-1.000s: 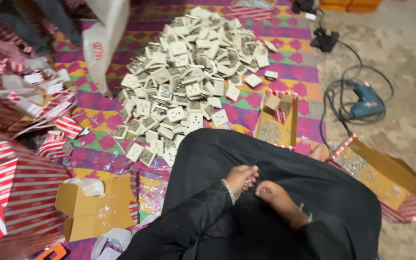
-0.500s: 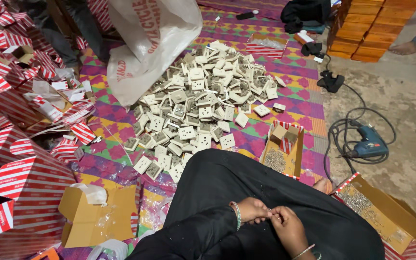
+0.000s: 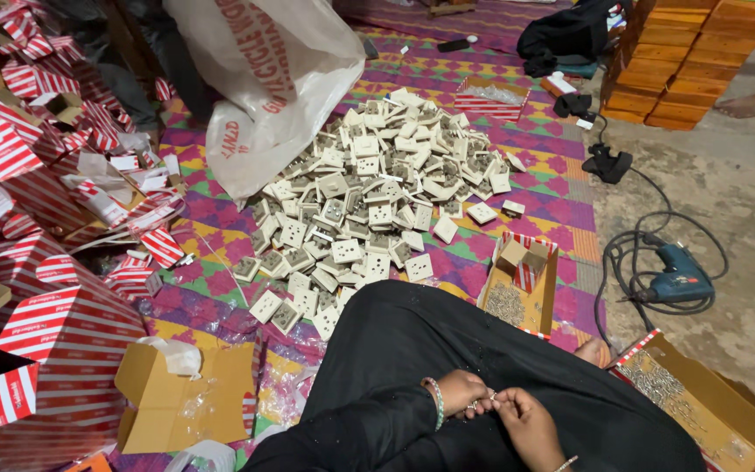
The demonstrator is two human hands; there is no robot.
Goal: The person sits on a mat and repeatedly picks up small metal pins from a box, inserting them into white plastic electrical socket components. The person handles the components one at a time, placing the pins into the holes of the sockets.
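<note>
Patterned woven mat (image 3: 561, 214), purple, yellow and green, spread over bare concrete floor (image 3: 744, 201). On the mat: large heap of white socket plates (image 3: 369, 205); white plastic sack (image 3: 273, 87) just beside the heap; red-and-white striped cartons (image 3: 37, 262) piled at the left edge; open brown cardboard box (image 3: 187, 398); small open box with screws (image 3: 519, 284); striped tray (image 3: 491, 98) beyond the heap. On the concrete: blue power drill (image 3: 679, 275) amid coiled black cable (image 3: 626, 253); stacked orange boxes (image 3: 688, 57); open screw box (image 3: 701, 398).

socket pile (image 3: 377, 205) ahead, boxes (image 3: 37, 262) left
</note>
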